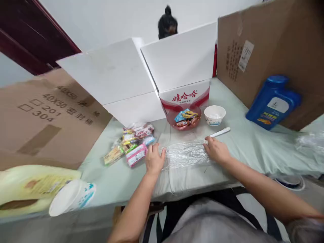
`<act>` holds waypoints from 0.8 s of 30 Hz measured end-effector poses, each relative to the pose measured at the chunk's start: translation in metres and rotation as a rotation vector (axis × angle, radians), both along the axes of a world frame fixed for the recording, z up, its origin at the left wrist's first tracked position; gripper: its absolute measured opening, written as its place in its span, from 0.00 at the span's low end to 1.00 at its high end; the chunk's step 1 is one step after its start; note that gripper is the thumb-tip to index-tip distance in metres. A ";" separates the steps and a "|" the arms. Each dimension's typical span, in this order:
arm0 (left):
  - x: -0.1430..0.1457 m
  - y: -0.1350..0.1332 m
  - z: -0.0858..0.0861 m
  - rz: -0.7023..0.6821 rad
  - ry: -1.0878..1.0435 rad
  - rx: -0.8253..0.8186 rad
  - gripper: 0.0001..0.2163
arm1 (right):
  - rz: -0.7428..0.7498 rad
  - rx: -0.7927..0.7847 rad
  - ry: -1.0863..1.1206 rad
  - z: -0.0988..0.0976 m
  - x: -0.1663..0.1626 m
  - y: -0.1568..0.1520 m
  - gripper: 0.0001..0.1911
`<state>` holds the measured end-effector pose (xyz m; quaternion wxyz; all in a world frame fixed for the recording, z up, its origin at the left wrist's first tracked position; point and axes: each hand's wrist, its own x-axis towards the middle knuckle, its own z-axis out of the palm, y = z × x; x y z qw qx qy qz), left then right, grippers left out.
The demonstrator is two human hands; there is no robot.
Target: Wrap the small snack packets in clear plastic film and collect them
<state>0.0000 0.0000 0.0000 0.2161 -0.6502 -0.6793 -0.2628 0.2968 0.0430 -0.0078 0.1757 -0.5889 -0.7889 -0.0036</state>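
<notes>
A flat sheet of clear, crinkled plastic [186,154], perhaps a bag, lies on the table in front of me. My left hand [154,160] rests at its left edge, thumb apart from the fingers, beside a pink-and-white packet [136,155]. On the right edge of the plastic lies my right hand [216,150], its thumb and forefinger apart, close to a white spoon [220,132]. Beyond the plastic stands a clear reddish bowl [170,118] with several wrapped snacks [187,115]. A white paper bowl [214,114] is right of it.
Several wrapped snacks [134,136] are piled on the left. A paper cup [73,197] lies tipped by a pale yellow bottle [37,187] near the front edge. A blue bottle [273,103] leans against a cardboard box [263,57]. White box flaps [179,57] stand behind; a person's head shows beyond.
</notes>
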 end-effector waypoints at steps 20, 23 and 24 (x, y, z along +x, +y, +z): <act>0.004 -0.041 -0.009 -0.617 -0.009 -0.389 0.19 | 0.760 -0.122 0.071 -0.003 0.018 -0.029 0.37; -0.015 -0.060 -0.011 -0.696 -0.014 -0.411 0.15 | 0.727 -0.129 0.097 -0.007 0.045 -0.042 0.21; -0.020 -0.064 -0.013 -0.719 -0.011 -0.400 0.13 | 0.714 -0.121 0.102 -0.010 0.051 -0.045 0.16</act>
